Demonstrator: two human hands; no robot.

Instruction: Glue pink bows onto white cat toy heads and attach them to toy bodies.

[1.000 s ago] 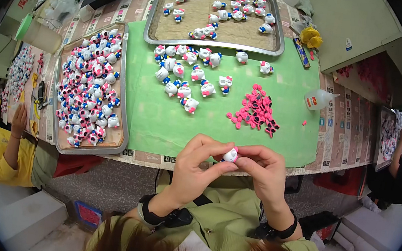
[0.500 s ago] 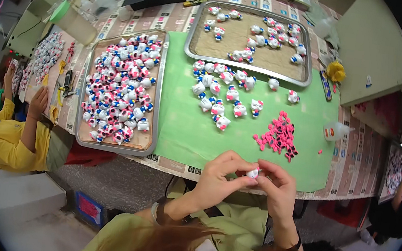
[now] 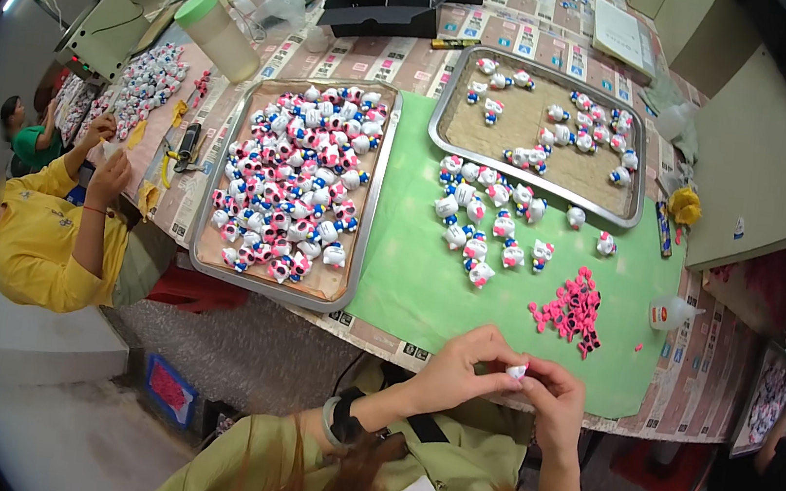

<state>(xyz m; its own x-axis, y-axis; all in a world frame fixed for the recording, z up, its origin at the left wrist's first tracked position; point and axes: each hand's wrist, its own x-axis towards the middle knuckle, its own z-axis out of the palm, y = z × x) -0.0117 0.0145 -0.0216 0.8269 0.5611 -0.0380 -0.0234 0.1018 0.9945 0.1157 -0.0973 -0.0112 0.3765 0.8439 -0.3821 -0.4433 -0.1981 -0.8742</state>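
Note:
Between both hands, above the front edge of the green mat (image 3: 411, 297), is a small white cat-figure toy (image 3: 516, 371) with a bit of pink. My left hand (image 3: 466, 370) pinches it from the left, thumb and fingertips on it. From the other side the fingertips of my right hand (image 3: 555, 393) close on it too. Most of the toy is hidden by my fingers. Beyond my hands lies a pile of small pink and black pieces (image 3: 569, 311). A cluster of white, blue and pink cat figures (image 3: 474, 246) sits farther back on the mat.
At left, a metal tray (image 3: 370, 218) is heaped with figures. Another tray (image 3: 484, 141) at the back holds fewer. A squeeze bottle (image 3: 669, 313) stands right, a green-lidded jar (image 3: 218, 36) far left. A co-worker in yellow (image 3: 50, 243) sits at left.
My view has swung, so the table appears farther right and its objects tilted. Both hands keep the toy pinched between them, with the fingers slightly shifted.

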